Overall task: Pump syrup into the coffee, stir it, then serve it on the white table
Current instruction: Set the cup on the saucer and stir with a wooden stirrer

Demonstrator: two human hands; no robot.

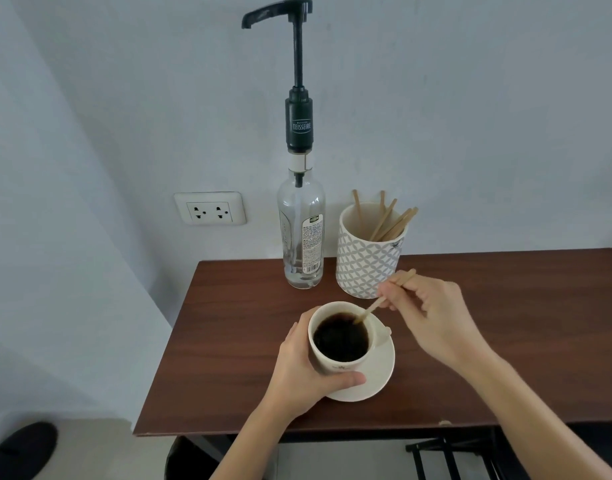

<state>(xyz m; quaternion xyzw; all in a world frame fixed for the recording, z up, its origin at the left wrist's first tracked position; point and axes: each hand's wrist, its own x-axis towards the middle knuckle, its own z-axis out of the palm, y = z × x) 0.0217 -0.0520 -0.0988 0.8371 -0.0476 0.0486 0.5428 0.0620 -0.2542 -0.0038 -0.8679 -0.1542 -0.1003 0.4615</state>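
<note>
Coffee cup, brimful and spillable: my left hand wraps its wall; my right hand pinches the stirrer at two o'clock.

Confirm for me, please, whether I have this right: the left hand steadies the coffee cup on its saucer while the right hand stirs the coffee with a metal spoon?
Not quite. The head view shows the right hand stirring with a wooden stir stick, not a metal spoon. The rest holds: the left hand steadies the coffee cup on its saucer.
</note>
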